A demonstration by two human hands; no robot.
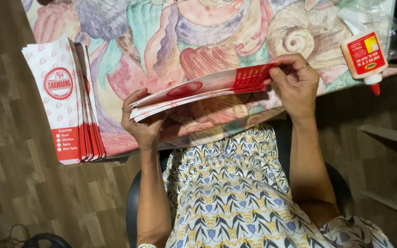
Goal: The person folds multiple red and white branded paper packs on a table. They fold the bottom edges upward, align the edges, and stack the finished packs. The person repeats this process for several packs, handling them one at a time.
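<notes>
Now a sheaf of paper bags (203, 94) between both hands, left hand (144, 124) and right hand (297, 82) gripping opposite ends.

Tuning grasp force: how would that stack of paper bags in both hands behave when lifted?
Likely floppy: the stack of paper bags sags between the left hand and right hand. Probably light, thin sheets. Loose layers fan at the left end, so they may slide apart.

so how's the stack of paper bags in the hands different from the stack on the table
The held stack is lifted off the table in both hands, left hand and right hand at its ends; the table stack lies untouched at the left. The held one is seen edge-on and bowed, the table one face-up and fanned. Both are red-and-white printed bags.
</notes>
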